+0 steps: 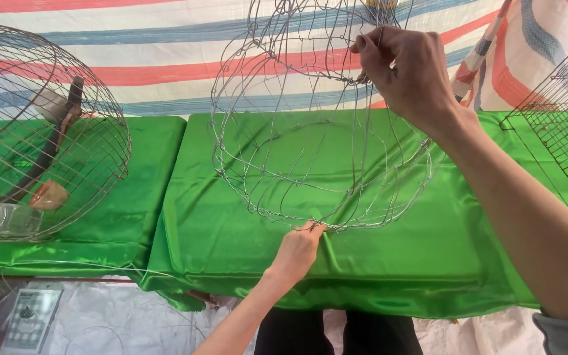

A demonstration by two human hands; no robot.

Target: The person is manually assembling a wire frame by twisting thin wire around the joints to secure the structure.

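Observation:
A half-built round wire cage frame (317, 158) of thin silver wire is held up on its side over a table draped in green satin cloth (428, 250). My left hand (297, 250) pinches the frame's lower rim close to the table's front edge. My right hand (405, 72) is raised high and grips the wires near the frame's top. Both hands are closed on wire.
A finished domed wire cage (67, 112) lies on its side at the left, with a wooden perch and small cups inside. Flat wire mesh panels (563, 125) lean at the right. A striped tarp hangs behind. Loose wire and a small booklet (31, 315) lie on the floor.

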